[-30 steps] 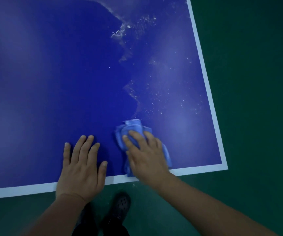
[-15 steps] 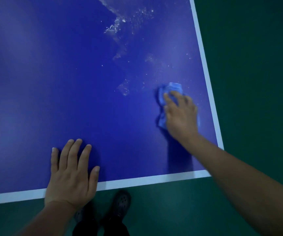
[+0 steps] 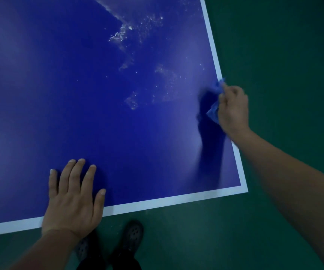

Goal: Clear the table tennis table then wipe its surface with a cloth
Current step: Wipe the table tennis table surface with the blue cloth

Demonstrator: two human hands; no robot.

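Presently the right hand [image 3: 233, 108] grasps the bunched blue cloth [image 3: 213, 110] at the bench's [image 3: 176, 201] right edge, over the white border line. White residue [image 3: 132, 102] lies to its left, towards the bench's middle and far end, so the next stroke likely runs inward; the right hand is the nearer. Released and flat, the left hand [image 3: 73, 199] presses on the near edge. Green floor [image 3: 284, 45] surrounds the near right corner.
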